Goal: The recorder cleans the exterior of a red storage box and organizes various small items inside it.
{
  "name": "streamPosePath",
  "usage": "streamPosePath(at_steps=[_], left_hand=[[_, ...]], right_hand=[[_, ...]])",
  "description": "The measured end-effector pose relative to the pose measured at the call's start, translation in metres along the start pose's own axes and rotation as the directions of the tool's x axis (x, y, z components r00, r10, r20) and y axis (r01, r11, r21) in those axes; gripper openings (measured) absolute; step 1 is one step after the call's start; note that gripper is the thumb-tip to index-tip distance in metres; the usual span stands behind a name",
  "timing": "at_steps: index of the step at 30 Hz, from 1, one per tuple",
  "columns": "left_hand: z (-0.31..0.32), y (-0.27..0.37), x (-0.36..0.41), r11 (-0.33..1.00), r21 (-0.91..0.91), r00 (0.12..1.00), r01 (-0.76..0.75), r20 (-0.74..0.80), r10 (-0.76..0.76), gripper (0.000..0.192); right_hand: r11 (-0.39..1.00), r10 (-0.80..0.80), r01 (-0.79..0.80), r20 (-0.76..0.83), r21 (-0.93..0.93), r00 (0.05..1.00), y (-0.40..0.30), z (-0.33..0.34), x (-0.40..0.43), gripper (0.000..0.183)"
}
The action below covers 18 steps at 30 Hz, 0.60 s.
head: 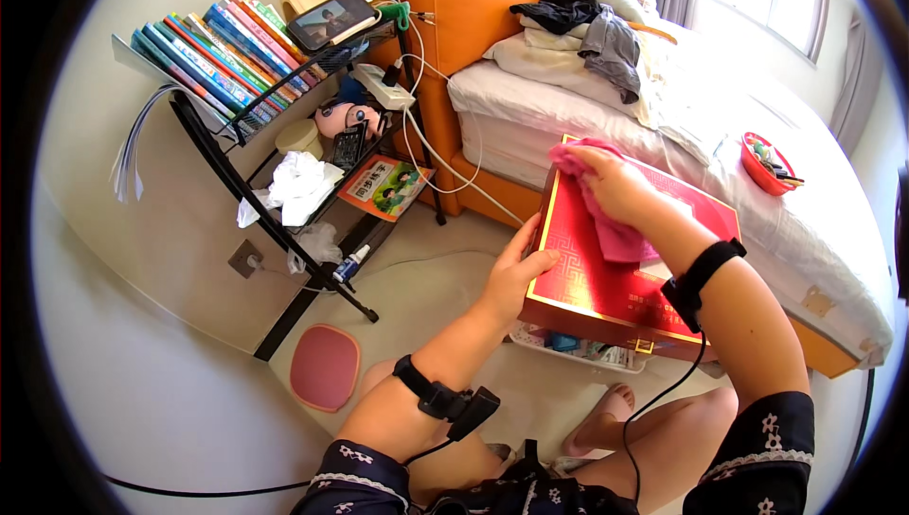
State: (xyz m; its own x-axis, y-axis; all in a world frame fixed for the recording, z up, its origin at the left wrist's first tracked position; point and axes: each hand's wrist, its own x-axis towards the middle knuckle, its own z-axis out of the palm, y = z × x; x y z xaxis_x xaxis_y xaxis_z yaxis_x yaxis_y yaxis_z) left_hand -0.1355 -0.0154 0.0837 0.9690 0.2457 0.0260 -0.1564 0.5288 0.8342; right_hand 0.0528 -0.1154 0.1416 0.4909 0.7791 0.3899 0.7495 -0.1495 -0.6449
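In front of me a red gift box (579,295) with gold edges, a printed key pattern and a gold clasp is held up, its lid facing me. My left hand (522,263) grips the box's left edge, thumb on the lid and fingers down the side. A pink cloth (618,234) is bunched under my right hand (611,185), which presses it on the lid near the far left corner. Part of the cloth hangs over the lid towards its middle. My right forearm hides some of the lid's right side.
Below the box sits a white basket (579,355) of small items. A bed (781,245) bears folded clothes (611,39) and a red basket (753,174). At left stands a black rack (263,202) with books (213,53) and a phone (334,20). Cables cross the floor.
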Motion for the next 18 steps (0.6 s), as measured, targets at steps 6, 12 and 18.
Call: streamPosePath(at_steps=[6, 12, 18], left_hand=[[0.001, 0.000, -0.001, 0.998, 0.059, 1.000, -0.030, -0.004, 0.030, 0.075], [0.004, 0.002, -0.003, 0.997, 0.062, 0.998, -0.055, -0.030, 0.057, 0.074], [0.003, -0.007, 0.001, 0.997, 0.058, 0.997, -0.055, -0.047, 0.057, 0.072]], right_hand=[[0.724, 0.489, -0.458, -0.085, -0.515, 0.868, 0.056, -0.066, -0.011, 0.043], [0.691, 0.456, -0.527, -0.268, -0.494, 0.849, 0.130, -0.134, -0.107, 0.044], [0.765, 0.643, -0.611, -0.270, 0.201, 0.716, 0.192, -0.170, -0.176, 0.045]])
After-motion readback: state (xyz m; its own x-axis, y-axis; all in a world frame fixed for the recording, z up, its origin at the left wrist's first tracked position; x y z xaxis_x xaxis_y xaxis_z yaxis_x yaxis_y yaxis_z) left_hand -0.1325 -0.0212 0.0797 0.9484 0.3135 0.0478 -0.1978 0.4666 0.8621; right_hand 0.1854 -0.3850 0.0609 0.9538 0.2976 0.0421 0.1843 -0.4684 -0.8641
